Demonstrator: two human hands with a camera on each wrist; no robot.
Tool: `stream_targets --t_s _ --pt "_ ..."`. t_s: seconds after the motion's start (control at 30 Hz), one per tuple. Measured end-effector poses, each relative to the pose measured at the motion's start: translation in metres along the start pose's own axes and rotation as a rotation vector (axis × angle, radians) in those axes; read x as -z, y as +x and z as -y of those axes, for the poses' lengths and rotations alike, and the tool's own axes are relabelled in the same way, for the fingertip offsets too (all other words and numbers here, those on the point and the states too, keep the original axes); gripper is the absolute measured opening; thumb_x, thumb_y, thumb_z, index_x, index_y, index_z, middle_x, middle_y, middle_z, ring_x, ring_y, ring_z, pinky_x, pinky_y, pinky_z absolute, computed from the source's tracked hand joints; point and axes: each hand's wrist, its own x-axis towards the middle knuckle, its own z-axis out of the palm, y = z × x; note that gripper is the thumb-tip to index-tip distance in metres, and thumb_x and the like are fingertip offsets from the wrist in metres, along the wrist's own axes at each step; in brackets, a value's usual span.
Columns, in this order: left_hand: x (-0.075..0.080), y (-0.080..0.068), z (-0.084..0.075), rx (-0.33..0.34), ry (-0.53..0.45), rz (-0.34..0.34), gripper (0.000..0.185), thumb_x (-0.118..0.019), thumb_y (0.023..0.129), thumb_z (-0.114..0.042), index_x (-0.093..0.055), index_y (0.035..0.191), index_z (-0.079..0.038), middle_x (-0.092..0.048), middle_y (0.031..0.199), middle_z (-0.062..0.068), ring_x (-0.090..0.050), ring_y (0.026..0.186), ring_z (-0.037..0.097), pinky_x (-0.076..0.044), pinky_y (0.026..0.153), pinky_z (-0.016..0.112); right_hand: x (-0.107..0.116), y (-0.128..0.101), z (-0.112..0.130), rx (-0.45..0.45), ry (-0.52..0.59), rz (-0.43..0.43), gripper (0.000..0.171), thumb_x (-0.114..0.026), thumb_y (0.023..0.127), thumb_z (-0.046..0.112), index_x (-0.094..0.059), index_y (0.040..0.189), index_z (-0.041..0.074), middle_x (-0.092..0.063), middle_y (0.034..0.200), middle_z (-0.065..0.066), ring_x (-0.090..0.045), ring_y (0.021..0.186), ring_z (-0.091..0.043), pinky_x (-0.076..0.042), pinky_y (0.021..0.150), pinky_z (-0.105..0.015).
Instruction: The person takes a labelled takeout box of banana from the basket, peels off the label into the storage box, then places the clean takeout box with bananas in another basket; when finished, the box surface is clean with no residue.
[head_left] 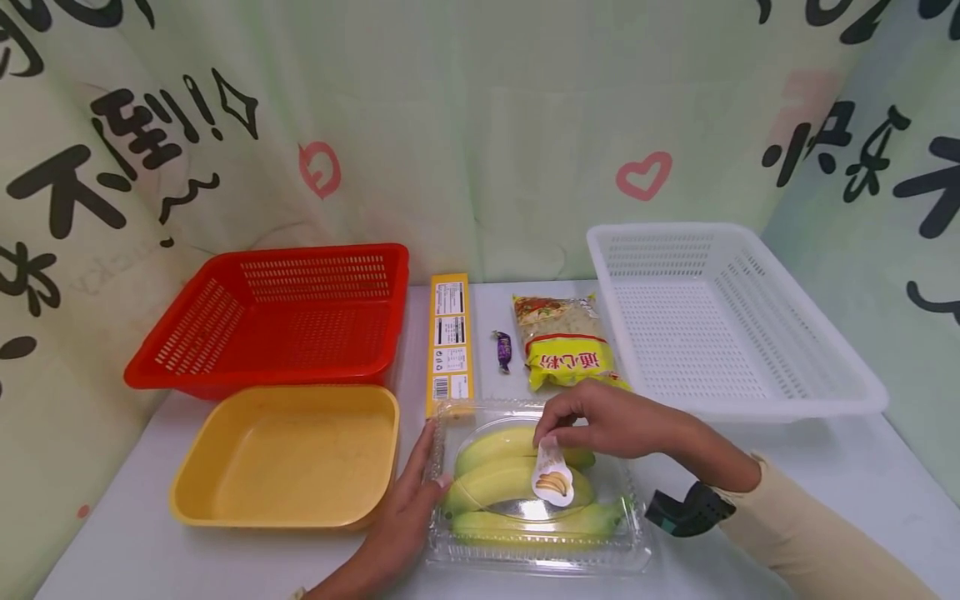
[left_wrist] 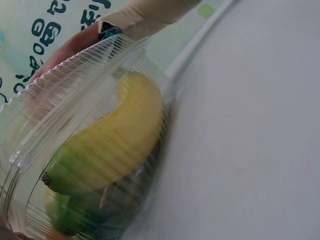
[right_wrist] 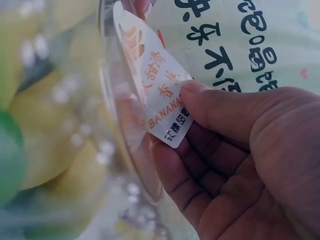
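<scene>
So, right hand (head_left: pixel 600 421) up over the clear clamshell box (head_left: pixel 536 554) of bananas (head_left: pixel 495 483) at the near middle of the table (head_left: pixel 825 467), thumb and fingers pinching the banana label (head_left: pixel 552 479) stuck on the lid, one end of it lifted off the plastic. Close up from the right wrist: same label (right_wrist: pixel 157 95) squeezed between thumb and fingertips, orange print and the word BANANA on it. Left hand (head_left: pixel 408 508) flat against the left side of the box, fingers straight and pressing, probably just resting there, not gripping, hard to say more from the left wrist view. Just left of the box a yellow tub (head_left: pixel 288 454), red basket (head_left: pixel 277 312) behind it. Far side: long yellow carton (head_left: pixel 448 342), purple candy (head_left: pixel 502 350), yellow pasta bag (head_left: pixel 566 342). White basket (head_left: pixel 720 317) off to the right.
</scene>
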Motion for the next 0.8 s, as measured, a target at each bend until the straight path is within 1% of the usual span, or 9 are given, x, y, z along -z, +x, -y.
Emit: stream_targets --t_s 0.13,0.23,0.27,0.5,0.57,0.7,0.8 --pt "0.0001 0.0003 0.0002 -0.007 0.0 0.0 0.065 -0.045 0.102 -0.018 -0.011 0.158 -0.022 -0.008 0.162 0.0 0.0 0.147 0.022 -0.003 0.116 0.052 0.0009 0.0002 -0.0049 0.006 -0.005 -0.006 0.011 -0.065 0.094 0.013 -0.075 0.097 0.009 -0.069 0.09 0.01 -0.058 0.077 -0.008 -0.053 0.071 -0.026" --pt "0.0005 0.0006 0.0007 -0.016 0.01 -0.001 0.065 -0.044 0.102 -0.017 -0.011 0.158 -0.021 -0.008 0.162 -0.001 -0.001 0.147 0.022 -0.004 0.116 0.051 0.0017 0.0007 -0.0069 -0.001 0.006 -0.003 0.011 -0.065 0.094 0.013 -0.075 0.097 0.008 -0.069 0.088 0.01 -0.056 0.073 -0.008 -0.05 0.063 -0.024" --pt "0.0006 0.0006 0.0009 -0.017 0.014 -0.002 0.065 -0.044 0.102 -0.016 -0.011 0.158 -0.021 -0.008 0.162 -0.001 -0.001 0.147 0.022 -0.004 0.116 0.051 0.0019 0.001 -0.0074 -0.006 0.017 0.0 0.011 -0.065 0.094 0.013 -0.075 0.097 0.008 -0.069 0.088 0.01 -0.055 0.073 -0.008 -0.049 0.063 -0.024" --pt "0.0008 0.0002 0.0019 -0.019 0.014 -0.003 0.065 -0.043 0.102 -0.015 -0.011 0.158 -0.02 -0.008 0.162 -0.001 -0.001 0.147 0.022 -0.004 0.116 0.051 0.002 0.0003 -0.0058 -0.056 0.054 0.0 0.012 -0.065 0.094 0.011 -0.075 0.098 0.007 -0.069 0.087 0.008 -0.054 0.072 -0.009 -0.046 0.061 -0.022" --pt "0.0008 -0.0002 0.002 -0.02 0.017 -0.003 0.065 -0.043 0.102 -0.014 -0.011 0.158 -0.019 -0.008 0.162 -0.001 -0.001 0.147 0.022 -0.004 0.116 0.051 0.0024 0.0002 -0.0058 -0.075 0.075 -0.005 0.012 -0.064 0.094 0.011 -0.074 0.098 0.006 -0.069 0.087 0.007 -0.055 0.073 -0.01 -0.048 0.063 -0.023" --pt "0.0008 -0.0005 0.0024 -0.028 0.026 -0.011 0.065 -0.044 0.102 -0.013 -0.011 0.158 -0.018 -0.009 0.162 0.0 -0.002 0.147 0.022 -0.005 0.116 0.05 0.0056 -0.0005 -0.0069 -0.104 0.128 -0.056 0.011 -0.062 0.095 0.008 -0.073 0.097 0.005 -0.069 0.087 0.002 -0.058 0.075 -0.014 -0.054 0.068 -0.03" --pt "0.0009 -0.0001 0.0028 -0.037 0.033 -0.016 0.065 -0.045 0.101 -0.014 -0.012 0.158 -0.018 -0.009 0.162 -0.001 -0.004 0.147 0.021 -0.005 0.116 0.049 0.0069 -0.0017 -0.0082 -0.105 0.147 -0.09 0.011 -0.061 0.095 0.005 -0.072 0.097 0.004 -0.069 0.087 0.001 -0.059 0.075 -0.016 -0.055 0.07 -0.033"
